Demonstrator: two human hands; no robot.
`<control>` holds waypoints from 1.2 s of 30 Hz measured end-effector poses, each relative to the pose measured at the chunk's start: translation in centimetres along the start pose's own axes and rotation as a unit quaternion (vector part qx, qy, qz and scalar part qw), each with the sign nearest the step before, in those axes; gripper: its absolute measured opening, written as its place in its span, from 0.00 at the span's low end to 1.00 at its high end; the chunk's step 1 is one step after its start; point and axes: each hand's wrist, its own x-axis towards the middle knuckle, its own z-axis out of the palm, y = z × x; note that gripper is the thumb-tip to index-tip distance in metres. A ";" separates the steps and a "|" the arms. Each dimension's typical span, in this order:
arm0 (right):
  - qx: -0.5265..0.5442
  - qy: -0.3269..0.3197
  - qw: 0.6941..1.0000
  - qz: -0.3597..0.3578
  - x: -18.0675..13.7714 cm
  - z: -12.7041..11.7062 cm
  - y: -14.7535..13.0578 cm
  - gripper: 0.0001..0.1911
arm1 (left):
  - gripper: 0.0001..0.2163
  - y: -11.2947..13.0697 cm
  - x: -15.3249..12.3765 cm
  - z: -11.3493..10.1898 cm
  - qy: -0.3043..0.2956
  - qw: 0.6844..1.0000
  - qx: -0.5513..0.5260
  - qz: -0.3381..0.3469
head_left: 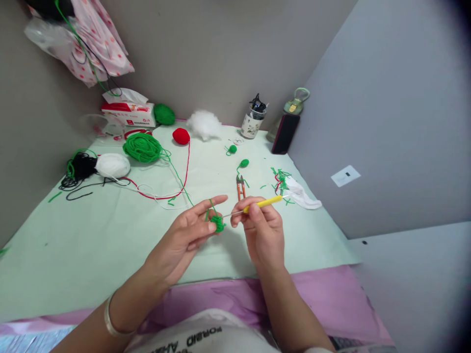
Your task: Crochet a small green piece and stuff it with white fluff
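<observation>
My left hand (191, 233) pinches a small green crochet piece (217, 223) between thumb and fingers, with green yarn running over its raised forefinger. My right hand (259, 225) grips a yellow-handled crochet hook (263, 202); the hook's metal tip points left into the green piece. Both hands hover just above the pale green cloth (110, 245), close together near its front middle. The green strand leads back to a loose heap of green yarn (142, 147).
Small snips (240, 187) lie just behind my hands. Farther back are a red crochet piece (181, 136), white stuffing (204, 124), a jar (253, 122), two small green pieces, white yarn (112, 165), black yarn (81, 166), a tissue box (128, 113) and yarn scraps with a white cloth (303, 196).
</observation>
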 end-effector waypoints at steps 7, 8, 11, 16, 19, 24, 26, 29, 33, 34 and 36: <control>0.017 -0.012 0.999 0.031 0.0 0.1 0.2 0.10 | 0.17 -0.9 0.0 0.2 0.001 0.999 0.037 0.036; -0.022 -0.012 1.000 -0.001 -0.2 0.3 0.3 0.09 | 0.17 -1.1 -0.1 0.3 0.009 0.997 0.053 0.056; -0.118 -0.005 0.990 -0.073 -0.8 0.5 0.6 0.08 | 0.16 -1.5 -0.1 0.5 0.036 0.991 0.092 0.092; -0.090 0.008 0.994 -0.059 -0.9 0.4 0.7 0.09 | 0.16 -1.2 0.0 0.5 0.076 0.989 0.109 0.070; -0.073 0.016 0.996 -0.045 -0.8 0.2 0.7 0.09 | 0.17 -0.8 0.1 0.6 0.078 0.992 0.081 0.059; -0.055 0.030 0.998 -0.020 -0.7 0.2 0.8 0.11 | 0.18 -0.7 0.3 0.5 0.052 0.998 -0.015 0.040; -0.050 0.028 0.998 -0.018 -0.7 0.2 0.8 0.10 | 0.18 -0.8 0.3 0.4 0.045 0.998 -0.015 0.037; -0.047 0.033 0.998 -0.026 -0.7 0.3 0.7 0.10 | 0.16 -0.8 0.2 0.3 0.051 0.998 0.018 0.044; -0.057 0.037 0.996 -0.049 -0.7 0.4 0.5 0.09 | 0.08 -0.8 0.1 0.3 0.054 0.996 0.045 0.055; -0.062 0.039 0.996 -0.054 -0.8 0.5 0.4 0.09 | 0.06 -0.8 0.2 0.3 0.053 0.996 0.046 0.057; -0.072 0.044 0.995 -0.059 -0.8 0.5 0.4 0.09 | 0.05 -0.8 0.2 0.2 0.052 0.996 0.046 0.059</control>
